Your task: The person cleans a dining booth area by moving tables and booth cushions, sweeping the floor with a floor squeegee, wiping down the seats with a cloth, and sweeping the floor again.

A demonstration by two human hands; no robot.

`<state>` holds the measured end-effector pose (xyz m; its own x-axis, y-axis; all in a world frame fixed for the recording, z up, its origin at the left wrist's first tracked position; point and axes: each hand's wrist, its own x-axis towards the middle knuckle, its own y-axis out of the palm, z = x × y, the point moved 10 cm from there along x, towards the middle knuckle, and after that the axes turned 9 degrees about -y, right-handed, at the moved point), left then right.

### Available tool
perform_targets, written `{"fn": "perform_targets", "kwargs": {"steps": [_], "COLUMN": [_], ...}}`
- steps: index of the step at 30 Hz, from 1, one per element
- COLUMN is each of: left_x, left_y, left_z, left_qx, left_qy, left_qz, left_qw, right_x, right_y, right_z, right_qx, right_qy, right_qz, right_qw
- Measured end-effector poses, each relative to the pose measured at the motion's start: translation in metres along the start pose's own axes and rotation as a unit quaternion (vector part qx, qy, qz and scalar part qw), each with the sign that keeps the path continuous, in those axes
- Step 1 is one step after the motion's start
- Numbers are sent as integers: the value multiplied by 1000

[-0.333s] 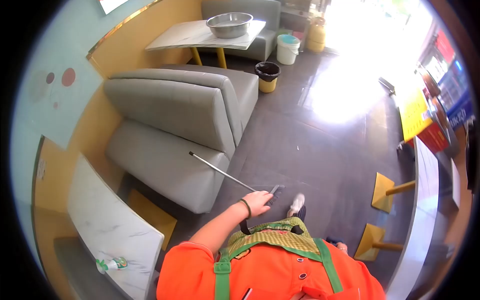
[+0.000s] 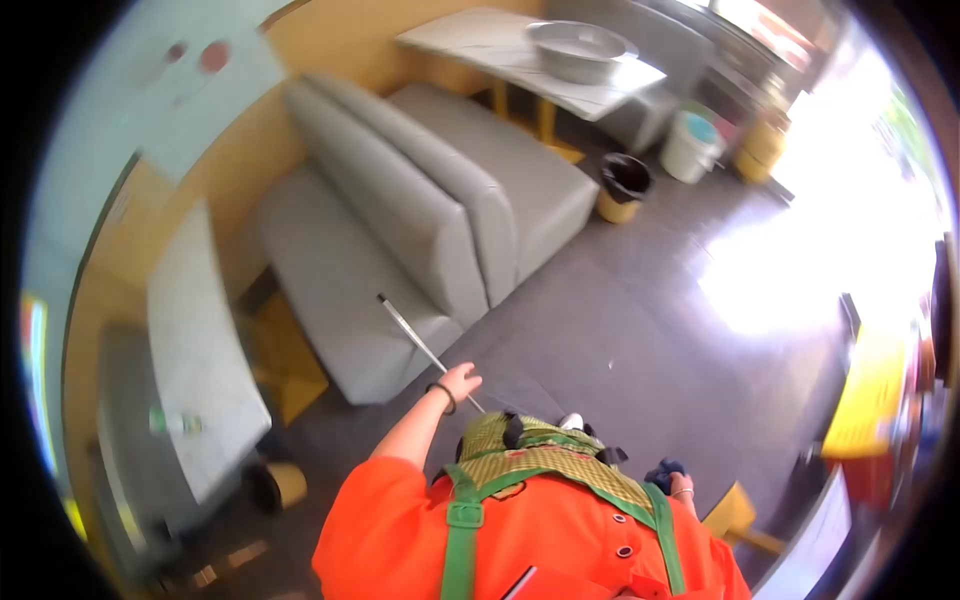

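A thin silver pole (image 2: 412,335) with a black tip slants across the front of the grey bench seat. My left hand (image 2: 461,384), with a dark band at the wrist, is closed around its lower part. The pole's bottom end is hidden behind my apron. Low on the right, my right hand (image 2: 683,486) is partly hidden by my body and grips a dark blue cloth (image 2: 664,472).
Grey booth benches (image 2: 400,215) stand ahead. Beyond are a marble table (image 2: 480,35) with a metal basin (image 2: 580,55), a lined bin (image 2: 620,195) and a white bucket (image 2: 690,145). A table (image 2: 205,340) is left, another (image 2: 815,545) right.
The view has swung to the right, shifting and tilting the benches. My left hand now shows further left with the pole, and the brush head beside it is out of sight. The right hand's cloth shows more.
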<state>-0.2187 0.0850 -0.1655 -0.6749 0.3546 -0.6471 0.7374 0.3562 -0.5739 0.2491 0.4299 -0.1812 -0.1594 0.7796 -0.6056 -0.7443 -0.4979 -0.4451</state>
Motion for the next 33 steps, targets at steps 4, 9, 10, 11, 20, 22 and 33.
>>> {"fn": "perform_targets", "kwargs": {"steps": [4,9,10,11,20,22,33], "left_x": [87,114,143,131,208,190,209], "left_y": [-5,-50,-49,-56,-64,-76,-9], "left_z": [70,73,84,58,12,-24,-163], "left_qx": [-168,-248,-196,-232,-271,-307,-272], "left_qy": [-192,-289,-266,-270,-207,-203,-94], "left_qz": [-144,-189,-217,-215,-231,-175,122], "left_qw": [956,905,918,909,911,913,950], "right_x": [192,214,219,216,205,198,334], "right_y": [-24,52,70,84,229,262,310], "right_z": [169,292,309,318,436,471,686], "right_qx": [-28,-89,-74,-69,93,92,111], "right_qy": [-245,-314,-320,-315,-151,-137,-242], "right_qz": [44,130,141,155,324,378,304], "right_qw": [968,936,934,934,929,911,914]}}
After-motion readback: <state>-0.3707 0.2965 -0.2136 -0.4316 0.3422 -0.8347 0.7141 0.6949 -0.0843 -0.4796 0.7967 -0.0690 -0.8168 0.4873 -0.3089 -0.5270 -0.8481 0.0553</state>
